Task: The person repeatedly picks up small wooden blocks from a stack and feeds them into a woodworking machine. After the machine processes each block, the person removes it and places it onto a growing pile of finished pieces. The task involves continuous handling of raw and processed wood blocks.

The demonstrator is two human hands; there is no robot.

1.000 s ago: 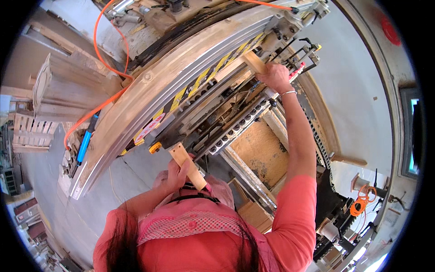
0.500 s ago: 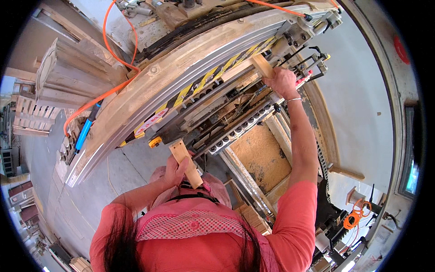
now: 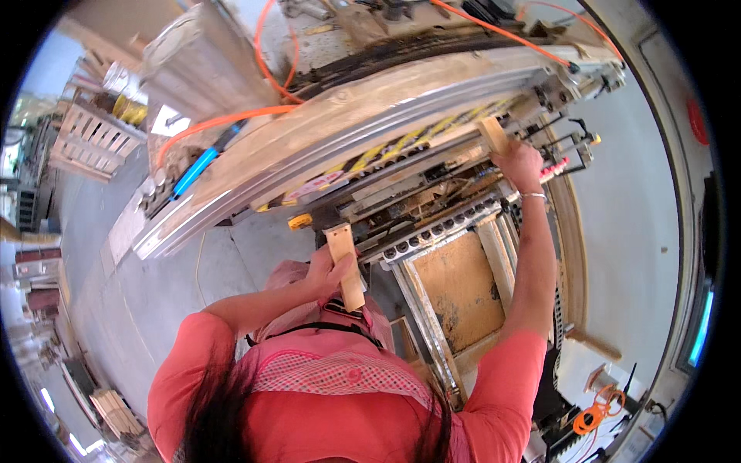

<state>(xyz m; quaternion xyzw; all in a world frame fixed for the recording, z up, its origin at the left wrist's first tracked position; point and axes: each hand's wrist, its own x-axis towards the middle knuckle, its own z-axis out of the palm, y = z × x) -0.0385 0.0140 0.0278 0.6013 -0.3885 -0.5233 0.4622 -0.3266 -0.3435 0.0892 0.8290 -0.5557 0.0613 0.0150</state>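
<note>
A short wooden block [image 3: 345, 262] is clasped at its lower half in the left hand [image 3: 328, 272], held upright near the chest, just below the machine [image 3: 370, 147]. A second wooden block [image 3: 491, 134] is pressed against the machine's rail by the right hand [image 3: 519, 163], fingers closed around it, arm stretched out.

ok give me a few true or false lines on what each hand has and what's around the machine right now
1. The left hand grips a short wooden block. True.
2. The right hand hangs empty at the person's side. False: it is stretched out to the machine, on a second wooden block.
3. An orange hose runs along the machine. True.
4. The hose ends in a green fitting. False: the fitting is blue.
5. A bracelet sits on the right wrist. True.
</note>
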